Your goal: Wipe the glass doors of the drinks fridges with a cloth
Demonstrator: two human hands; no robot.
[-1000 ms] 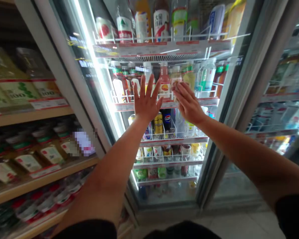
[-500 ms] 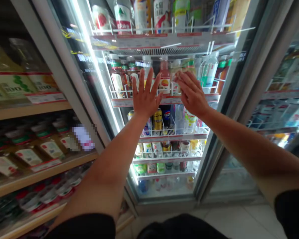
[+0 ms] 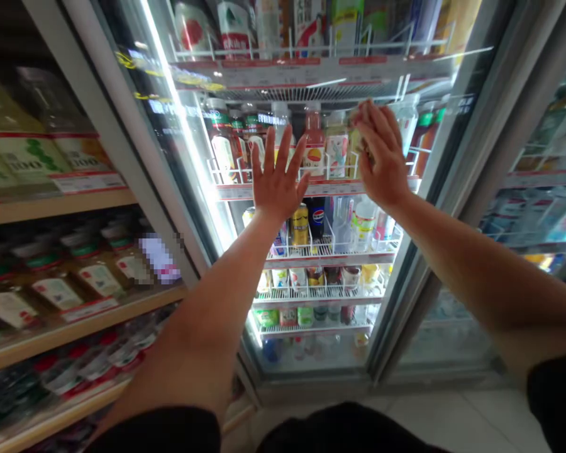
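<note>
My left hand [image 3: 277,179] lies flat on the glass door [image 3: 193,189] of a lit drinks fridge, fingers spread and holding nothing. My right hand [image 3: 383,157] is pressed on the same glass further right and higher, fingers together. A small pale cloth [image 3: 357,117] shows under its fingertips. Behind the glass at hand height stand a red-capped bottle [image 3: 314,141] and other bottles on a wire shelf [image 3: 311,187]. Cans, among them a blue one [image 3: 316,219], sit on the shelf below.
Open wooden shelves [image 3: 61,211] with boxed and bottled goods run along the left. A second fridge door [image 3: 538,189] is at the right behind a grey door frame [image 3: 457,189]. Pale floor tiles [image 3: 476,421] lie below.
My right hand has slid up and to the right across the glass with the cloth under it. My left hand has stayed flat in place.
</note>
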